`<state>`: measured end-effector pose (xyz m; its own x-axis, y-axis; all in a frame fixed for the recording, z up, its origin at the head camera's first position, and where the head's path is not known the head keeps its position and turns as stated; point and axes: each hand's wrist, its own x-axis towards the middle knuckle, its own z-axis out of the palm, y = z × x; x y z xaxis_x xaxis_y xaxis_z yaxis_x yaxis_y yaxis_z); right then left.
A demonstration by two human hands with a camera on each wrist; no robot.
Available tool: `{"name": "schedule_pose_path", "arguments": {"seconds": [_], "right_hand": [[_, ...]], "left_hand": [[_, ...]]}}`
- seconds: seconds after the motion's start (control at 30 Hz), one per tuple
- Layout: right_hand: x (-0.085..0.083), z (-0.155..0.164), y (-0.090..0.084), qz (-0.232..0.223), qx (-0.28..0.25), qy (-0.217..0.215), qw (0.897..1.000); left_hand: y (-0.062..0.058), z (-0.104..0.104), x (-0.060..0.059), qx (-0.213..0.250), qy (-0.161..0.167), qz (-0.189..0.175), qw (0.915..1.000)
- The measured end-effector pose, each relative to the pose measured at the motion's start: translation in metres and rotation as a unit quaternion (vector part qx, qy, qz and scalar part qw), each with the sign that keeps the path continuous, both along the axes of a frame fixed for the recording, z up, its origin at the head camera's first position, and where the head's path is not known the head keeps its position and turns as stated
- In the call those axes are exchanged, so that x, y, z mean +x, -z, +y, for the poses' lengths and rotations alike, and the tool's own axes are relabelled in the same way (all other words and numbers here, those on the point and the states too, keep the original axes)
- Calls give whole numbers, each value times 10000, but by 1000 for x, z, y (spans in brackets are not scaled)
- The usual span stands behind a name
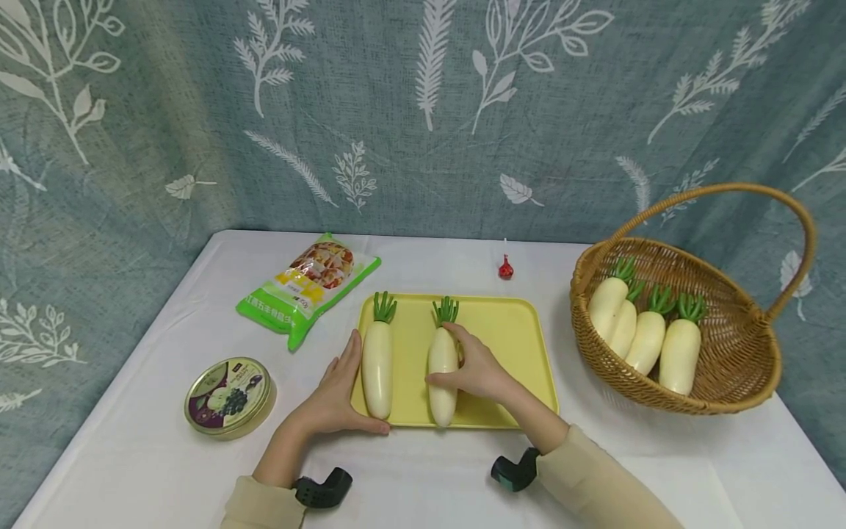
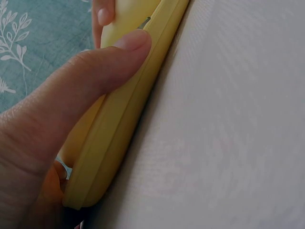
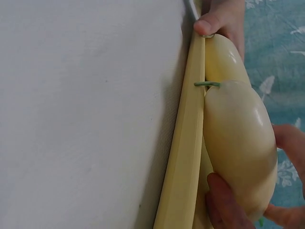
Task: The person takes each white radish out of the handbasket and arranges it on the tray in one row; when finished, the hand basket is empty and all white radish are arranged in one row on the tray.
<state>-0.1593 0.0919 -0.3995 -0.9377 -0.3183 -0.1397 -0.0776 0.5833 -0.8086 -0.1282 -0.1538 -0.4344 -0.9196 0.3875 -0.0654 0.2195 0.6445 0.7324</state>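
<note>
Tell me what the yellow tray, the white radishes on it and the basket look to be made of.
The flat yellow tray looks like moulded plastic: uniform colour, smooth rolled rim, dull sheen. The two white radishes with green tops seem to be glossy plastic or rubber replicas, given their highlights in the right wrist view and stiff identical tops. The brown handled basket is woven wicker or rattan, with visible strands.

The counter (image 1: 165, 441) is covered by a white cloth. Behind and beside it, a grey-blue curtain (image 1: 396, 132) printed with pale leaves is hung, apparently fabric.
</note>
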Motion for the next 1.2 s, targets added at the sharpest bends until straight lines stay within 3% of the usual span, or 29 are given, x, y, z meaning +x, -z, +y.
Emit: {"name": "schedule_pose_path", "arguments": {"seconds": [0.5,0.87,1.2], "right_hand": [[-4,-18,-2,-216,65,-257,9994],[-7,-32,0,-202,55,-678,9975],[-9,-40,1,-320,40,-689,9971]], "left_hand": [[1,0,-1,-9,25,54,10000],[0,0,0,-47,27,-2,10000],[0,0,0,28,41,54,10000]]}}
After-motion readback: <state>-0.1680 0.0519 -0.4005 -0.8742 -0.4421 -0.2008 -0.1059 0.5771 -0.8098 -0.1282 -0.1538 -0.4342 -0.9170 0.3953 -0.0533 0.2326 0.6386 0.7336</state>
